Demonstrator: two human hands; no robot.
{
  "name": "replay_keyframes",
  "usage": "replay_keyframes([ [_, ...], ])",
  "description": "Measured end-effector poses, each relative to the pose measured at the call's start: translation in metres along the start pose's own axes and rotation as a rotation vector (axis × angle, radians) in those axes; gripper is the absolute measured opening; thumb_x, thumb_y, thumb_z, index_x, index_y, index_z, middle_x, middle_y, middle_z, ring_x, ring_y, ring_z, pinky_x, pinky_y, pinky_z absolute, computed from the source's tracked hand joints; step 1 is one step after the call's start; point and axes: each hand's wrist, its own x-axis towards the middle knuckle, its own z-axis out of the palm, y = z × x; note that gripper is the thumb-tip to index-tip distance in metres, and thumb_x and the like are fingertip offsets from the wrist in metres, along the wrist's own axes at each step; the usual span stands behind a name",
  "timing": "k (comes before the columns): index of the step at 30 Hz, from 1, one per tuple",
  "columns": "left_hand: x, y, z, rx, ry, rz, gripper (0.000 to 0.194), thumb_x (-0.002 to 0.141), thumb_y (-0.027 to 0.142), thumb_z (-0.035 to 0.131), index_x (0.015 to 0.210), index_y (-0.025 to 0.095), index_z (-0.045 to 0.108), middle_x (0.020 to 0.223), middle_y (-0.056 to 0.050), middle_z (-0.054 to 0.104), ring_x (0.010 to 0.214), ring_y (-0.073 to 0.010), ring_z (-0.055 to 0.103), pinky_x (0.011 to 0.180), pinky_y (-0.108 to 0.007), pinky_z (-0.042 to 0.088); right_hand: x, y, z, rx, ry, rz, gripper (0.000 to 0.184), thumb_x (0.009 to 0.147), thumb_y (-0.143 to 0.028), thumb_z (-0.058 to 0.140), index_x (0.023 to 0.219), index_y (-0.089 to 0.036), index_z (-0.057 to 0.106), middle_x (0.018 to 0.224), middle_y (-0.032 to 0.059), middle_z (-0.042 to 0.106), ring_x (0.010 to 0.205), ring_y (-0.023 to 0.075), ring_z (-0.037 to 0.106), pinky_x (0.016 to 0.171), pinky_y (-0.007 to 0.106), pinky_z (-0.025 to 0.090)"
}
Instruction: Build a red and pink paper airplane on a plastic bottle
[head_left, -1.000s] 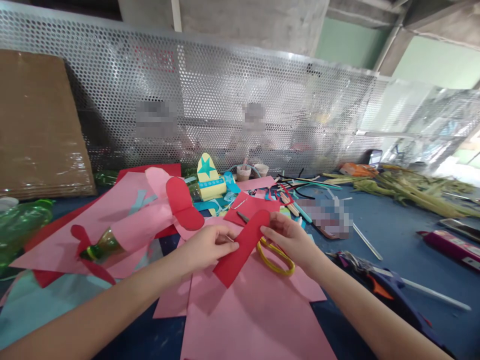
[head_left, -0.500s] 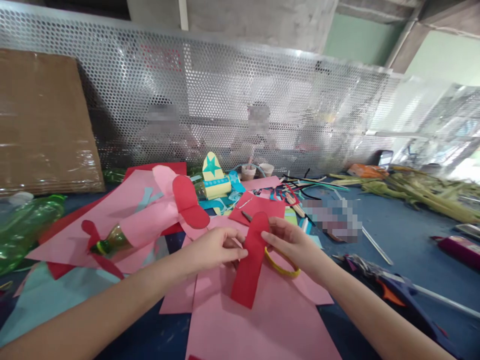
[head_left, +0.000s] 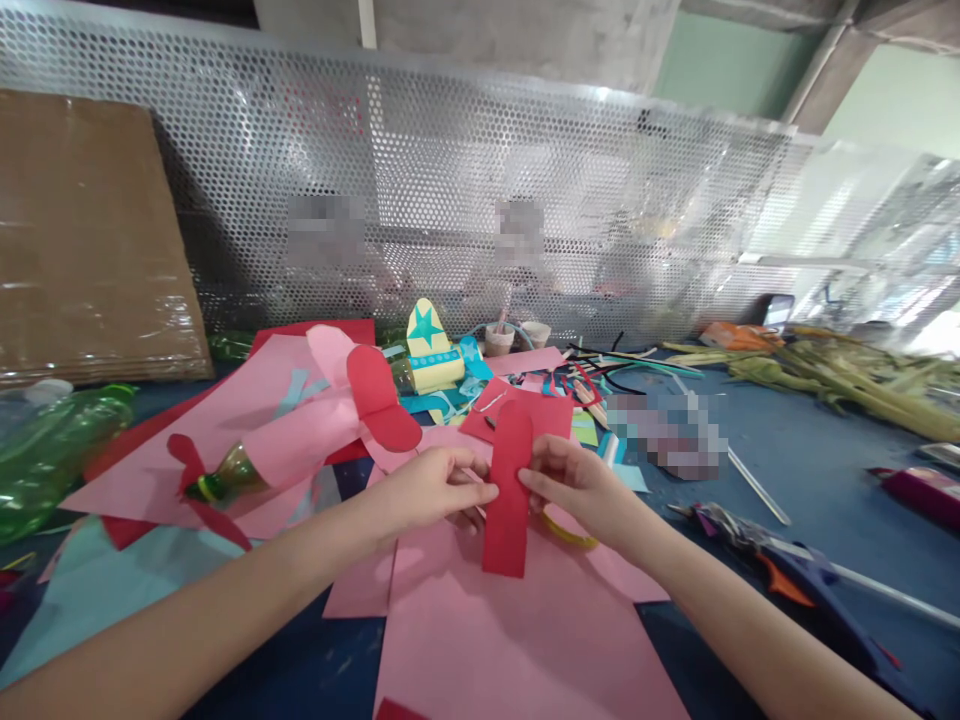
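Note:
A red paper strip (head_left: 508,505) with one rounded end stands nearly upright between my two hands. My left hand (head_left: 442,488) pinches its left edge between thumb and fingers. On the opposite edge, my right hand (head_left: 576,482) grips it the same way. Below the right hand shows a yellow loop (head_left: 574,535), apparently a scissors handle; whether a finger holds it I cannot tell. Pink paper sheets (head_left: 517,650) lie under both hands. To the left rests a pink-paper-wrapped bottle (head_left: 300,440) with a red propeller (head_left: 196,480) at its cap and red fins (head_left: 382,400).
A yellow-and-blue paper-covered bottle (head_left: 435,370), paper scraps and small cups (head_left: 499,340) stand behind. A glue gun (head_left: 810,580) lies at right, a green bottle (head_left: 67,460) at left. Cardboard (head_left: 90,240) leans against a perforated metal screen (head_left: 450,180); people's reflections show faintly there.
The red strip has turned from a slant to nearly upright and risen slightly, both hands still on it. More of the yellow loop is now covered.

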Motion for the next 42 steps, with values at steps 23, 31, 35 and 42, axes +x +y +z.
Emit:
replay_keyframes([
  [23,-0.007,0.017,-0.029,0.715,0.214,0.127,0.022,0.079,0.028,0.051,0.096,0.02,0.062,0.066,0.003,0.06,0.059,-0.0152,0.059,0.058,-0.025,0.042,0.005,0.006,-0.02,-0.158,0.156,0.124,0.032,0.055,-0.041,0.077,0.074,-0.018,0.063,0.071,0.0003,0.065,0.067,0.0144,0.059,0.06,0.025,0.045],
  [31,-0.039,0.053,-0.053,0.675,0.348,0.152,0.022,0.074,0.035,0.059,0.089,0.021,0.067,0.069,0.0,0.07,0.061,-0.0176,0.066,0.06,-0.028,0.049,0.001,0.001,-0.007,-0.106,0.015,0.178,0.037,0.055,-0.048,0.077,0.069,-0.018,0.061,0.055,-0.0044,0.055,0.051,0.0086,0.046,0.048,0.022,0.034],
  [35,-0.059,0.07,-0.072,0.666,0.535,0.256,0.023,0.074,0.041,0.059,0.08,0.02,0.067,0.059,0.0,0.067,0.052,-0.015,0.061,0.055,-0.028,0.047,0.001,0.008,-0.007,-0.049,-0.01,0.195,0.043,0.054,-0.052,0.079,0.073,-0.018,0.061,0.055,-0.0046,0.054,0.049,0.0082,0.045,0.046,0.021,0.031],
  [42,-0.062,0.066,-0.108,0.989,0.564,0.153,0.03,0.07,0.031,0.056,0.097,0.022,0.066,0.106,-0.005,0.064,0.089,-0.0209,0.06,0.081,-0.034,0.046,0.0,0.019,-0.007,-0.09,0.005,0.122,0.043,0.061,-0.055,0.073,0.078,-0.018,0.058,0.057,-0.0048,0.05,0.049,0.0073,0.04,0.046,0.02,0.028],
])
